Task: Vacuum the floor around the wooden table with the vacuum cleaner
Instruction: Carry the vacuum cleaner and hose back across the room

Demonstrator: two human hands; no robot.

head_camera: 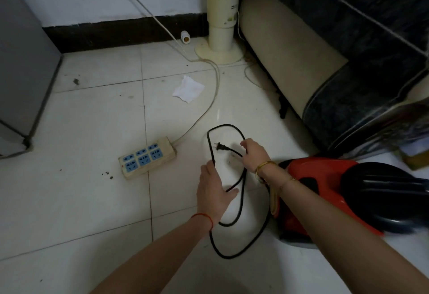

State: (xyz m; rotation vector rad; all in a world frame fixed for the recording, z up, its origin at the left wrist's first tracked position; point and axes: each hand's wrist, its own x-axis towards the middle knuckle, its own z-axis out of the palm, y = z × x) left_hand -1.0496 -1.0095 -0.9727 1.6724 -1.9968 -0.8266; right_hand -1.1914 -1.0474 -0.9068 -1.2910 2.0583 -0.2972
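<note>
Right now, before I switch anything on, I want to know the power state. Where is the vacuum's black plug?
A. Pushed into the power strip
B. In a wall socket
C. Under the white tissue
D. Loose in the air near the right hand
D: the plug hangs free beside the right hand, which grips the black cord, apart from the power strip.

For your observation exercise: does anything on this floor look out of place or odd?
Yes. A crumpled white tissue lies loose on the tiles, dark crumbs sit near the power strip, and the vacuum cleaner plug is not plugged in.
</note>
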